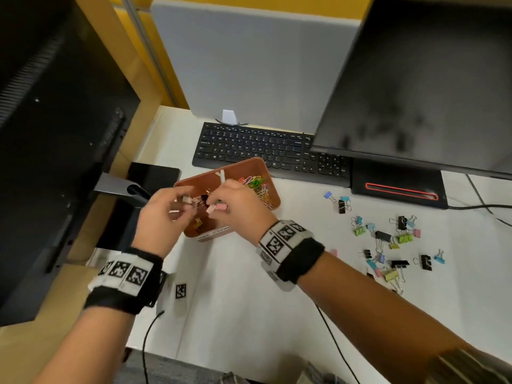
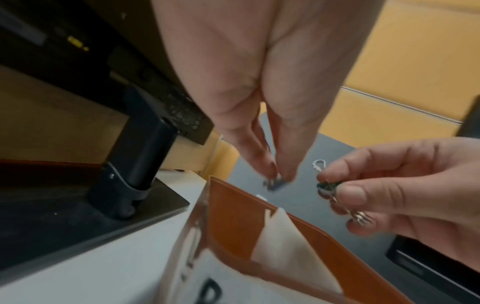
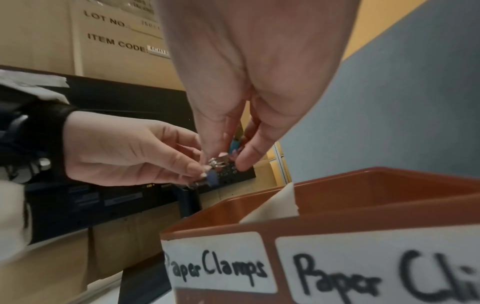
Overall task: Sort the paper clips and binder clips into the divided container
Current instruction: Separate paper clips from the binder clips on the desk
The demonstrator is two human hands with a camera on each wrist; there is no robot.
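The brown divided container (image 1: 274,195) sits in front of the keyboard, with a white divider (image 1: 220,176) across it. Coloured paper clips (image 1: 256,185) fill its right compartment, and a few binder clips (image 1: 198,223) lie in the left one. Both hands hover over the left compartment. My left hand (image 1: 181,207) pinches a small blue binder clip (image 2: 275,183). My right hand (image 1: 219,207) grips a pink binder clip (image 1: 217,207) and a dark one (image 2: 327,186). The front labels read "Paper Clamps" (image 3: 215,265) and "Paper Cli" (image 3: 376,273). Several loose binder clips (image 1: 388,241) lie scattered on the table to the right.
A black keyboard (image 1: 271,151) lies behind the container. A monitor (image 1: 55,134) stands at the left with its stand base (image 1: 152,173) close to the container, and another monitor (image 1: 415,79) at the right. A black cable (image 1: 145,342) hangs over the table's front edge.
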